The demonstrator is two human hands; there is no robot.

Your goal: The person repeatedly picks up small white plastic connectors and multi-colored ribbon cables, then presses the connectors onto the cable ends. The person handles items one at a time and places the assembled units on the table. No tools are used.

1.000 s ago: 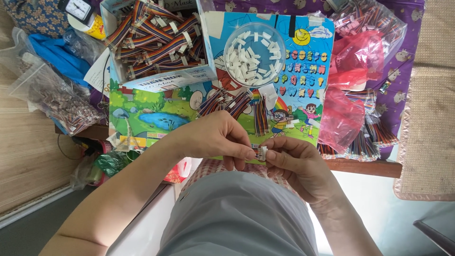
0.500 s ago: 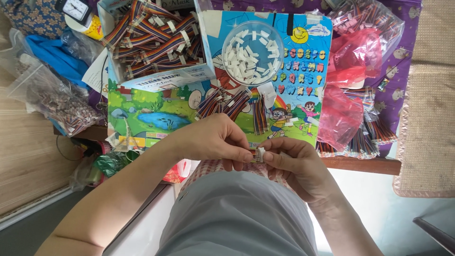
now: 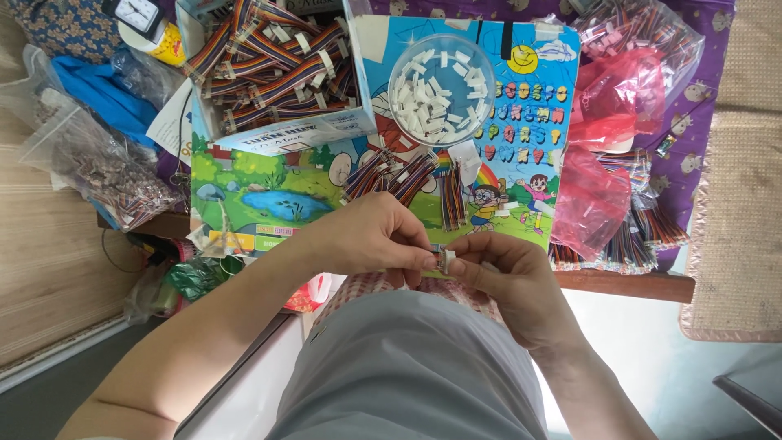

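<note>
Connector [image 3: 447, 260], a small white plastic piece, sits pinched between the fingertips of both hands, just above the person's lap and at the near edge of the table.

Largest in view is the purple cloth [image 3: 737, 49] covering the table, with a cartoon-printed board [image 3: 269, 191] laid on it. A cardboard box [image 3: 277, 81] full of rainbow ribbon cables stands at the board's far left. To the right lie red plastic bags [image 3: 611, 106] and more bundled cables [image 3: 635, 240]. A clear bag [image 3: 98, 167] of small parts rests at the left edge, beside blue cloth [image 3: 98, 94]. On the board, a round clear tub [image 3: 442, 77] holds many white connectors, and loose cable bundles [image 3: 391, 175] lie just below it.

Left hand [image 3: 371, 240] curls over from the left, thumb and forefinger closed tight on the connector's left side. Right hand [image 3: 509, 277] meets it from the right, its thumb and forefinger clamped narrowly on the same piece. The two hands touch at the fingertips. A short stub of coloured wire seems to show at the connector, but it is too small to be sure.
</note>
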